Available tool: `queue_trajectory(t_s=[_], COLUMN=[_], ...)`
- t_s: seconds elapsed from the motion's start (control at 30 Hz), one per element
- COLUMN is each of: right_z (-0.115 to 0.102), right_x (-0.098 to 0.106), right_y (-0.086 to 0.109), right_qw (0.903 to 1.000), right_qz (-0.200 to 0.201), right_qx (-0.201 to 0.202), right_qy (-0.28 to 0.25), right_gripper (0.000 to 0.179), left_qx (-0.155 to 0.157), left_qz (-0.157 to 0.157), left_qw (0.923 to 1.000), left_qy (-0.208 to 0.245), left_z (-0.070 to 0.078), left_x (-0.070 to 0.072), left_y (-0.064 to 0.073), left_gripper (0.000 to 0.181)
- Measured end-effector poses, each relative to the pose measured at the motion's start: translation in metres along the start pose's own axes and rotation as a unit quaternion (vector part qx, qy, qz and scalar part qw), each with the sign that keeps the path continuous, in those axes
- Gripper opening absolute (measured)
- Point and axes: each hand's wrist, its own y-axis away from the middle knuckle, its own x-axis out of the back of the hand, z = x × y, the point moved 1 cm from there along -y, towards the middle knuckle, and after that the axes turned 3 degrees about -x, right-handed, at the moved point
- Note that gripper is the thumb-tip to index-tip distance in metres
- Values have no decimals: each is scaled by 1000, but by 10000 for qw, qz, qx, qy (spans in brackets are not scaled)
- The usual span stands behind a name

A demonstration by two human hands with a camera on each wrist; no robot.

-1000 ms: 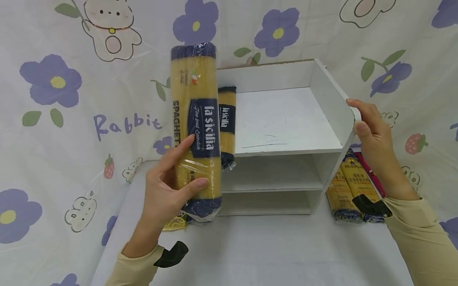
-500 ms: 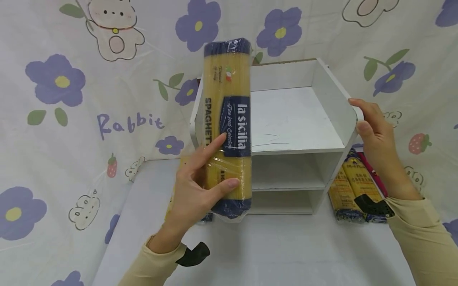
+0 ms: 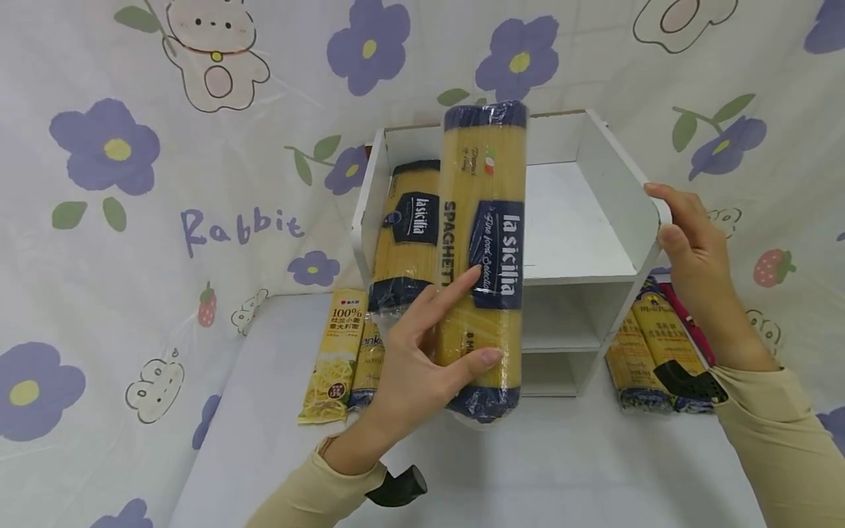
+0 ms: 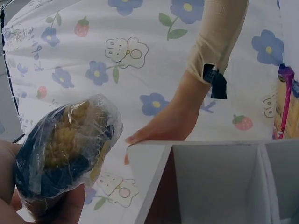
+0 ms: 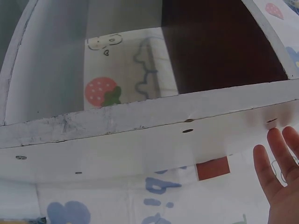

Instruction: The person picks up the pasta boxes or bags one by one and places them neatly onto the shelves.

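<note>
My left hand (image 3: 416, 367) grips a clear-wrapped spaghetti pack (image 3: 482, 172), thumb and index finger lying across its front. The pack stands nearly upright before the white shelf unit (image 3: 574, 281), covering part of the top shelf. Its lower end (image 4: 70, 144) shows in the left wrist view. A second spaghetti pack (image 3: 405, 257) lies at the left of the top shelf, partly hidden by the held one. My right hand (image 3: 696, 253) holds the front corner of the unit's right side panel (image 3: 617, 191); fingers (image 5: 280, 151) touch its outer face in the right wrist view.
Left of the unit, on the white table (image 3: 264, 381), lie a yellow pasta packet (image 3: 335, 352) and a second packet (image 3: 367, 370) half behind my left hand. To the right are two yellow pasta packs (image 3: 634, 356) and something pink. A patterned cloth (image 3: 244, 154) hangs behind.
The held spaghetti pack has moved right across the front of the shelf unit, dipping slightly in the last half second. More of the second pack now shows. My right hand keeps its place.
</note>
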Motion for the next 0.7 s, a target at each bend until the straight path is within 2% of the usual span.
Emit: queue_trajectory(t_s=[0.13,0.33,0.53,0.7], right_z=[0,4,5,3], right_x=[-1,-1,0,0], right_y=[0,-1,-1,0], right_qw=[10000,10000,9999,10000], right_qz=[23,-33,-15,-9], right_qx=[23,26,117,24], right_qy=[-55,-89,-41,49], right_gripper=[43,42,42,42], left_qx=[53,145,322,465], left_qz=[-23,59,77,249], left_qw=[10000,9995,9993,9983], left_qy=[34,-281,-175,-249], left_z=[-6,-19,-34,-44], left_x=[-9,-17,-21,-22], left_y=[1,3,4,3], left_gripper=[78,78,78,78])
